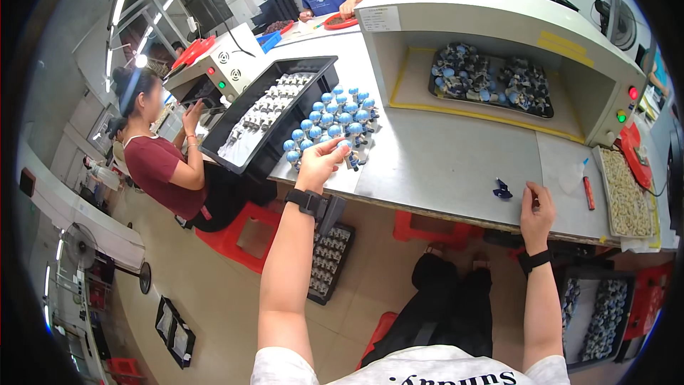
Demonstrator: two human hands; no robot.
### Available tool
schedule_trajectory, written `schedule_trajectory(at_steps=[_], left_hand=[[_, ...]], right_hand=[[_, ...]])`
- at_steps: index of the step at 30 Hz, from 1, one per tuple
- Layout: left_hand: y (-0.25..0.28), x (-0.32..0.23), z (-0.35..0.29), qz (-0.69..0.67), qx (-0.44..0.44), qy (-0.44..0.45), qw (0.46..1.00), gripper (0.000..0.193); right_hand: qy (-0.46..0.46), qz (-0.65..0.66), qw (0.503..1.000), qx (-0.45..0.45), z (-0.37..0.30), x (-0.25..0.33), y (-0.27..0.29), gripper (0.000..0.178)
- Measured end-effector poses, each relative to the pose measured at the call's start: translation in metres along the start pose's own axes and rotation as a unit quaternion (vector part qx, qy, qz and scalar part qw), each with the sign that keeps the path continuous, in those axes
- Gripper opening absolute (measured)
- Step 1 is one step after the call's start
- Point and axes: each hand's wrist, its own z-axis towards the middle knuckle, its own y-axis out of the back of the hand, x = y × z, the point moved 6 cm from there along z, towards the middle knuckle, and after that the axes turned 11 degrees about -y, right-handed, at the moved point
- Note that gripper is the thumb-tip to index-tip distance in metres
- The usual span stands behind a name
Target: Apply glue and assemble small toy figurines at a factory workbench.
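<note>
My left hand (320, 166) pinches a small blue-topped figurine (344, 145) at the near edge of a group. Several like figurines (328, 119), with round light-blue tops and dark and pale lower parts, stand close together on a white sheet. Over the front edge of the grey table my right hand (538, 214) has its fingers curled in; what they hold, if anything, is hidden. A small dark-blue piece (502, 189) lies on the table just left of that hand, apart from it.
A machine with an open tunnel (491, 18) holds a dark tray (538, 108) of blue and dark parts. At left is a black tray (324, 68) of pale parts. A red marker (588, 192) and a tray of yellowish pieces (627, 196) lie right. Two people work beyond.
</note>
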Motion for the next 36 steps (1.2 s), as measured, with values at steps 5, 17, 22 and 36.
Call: schedule_trajectory(at_steps=[5,17,22,36], left_hand=[[0.005,0.012,0.007,0.014,0.004,0.004,1.000,0.032],[0.012,0.028,0.039,0.218,-0.015,-0.109,0.970,0.034],[0.002,0.020,0.044,0.314,-0.011,-0.121,0.942,0.033],[-0.005,0.010,0.041,0.385,-0.025,-0.116,0.915,0.032]], right_hand=[[0.007,0.001,1.000,-0.005,-0.001,0.001,0.000,0.008],[0.011,-0.011,1.000,-0.014,-0.001,-0.001,-0.001,0.008],[0.009,-0.012,1.000,-0.007,0.000,-0.001,-0.001,0.007],[0.008,-0.021,1.000,-0.014,-0.001,-0.002,0.001,0.007]])
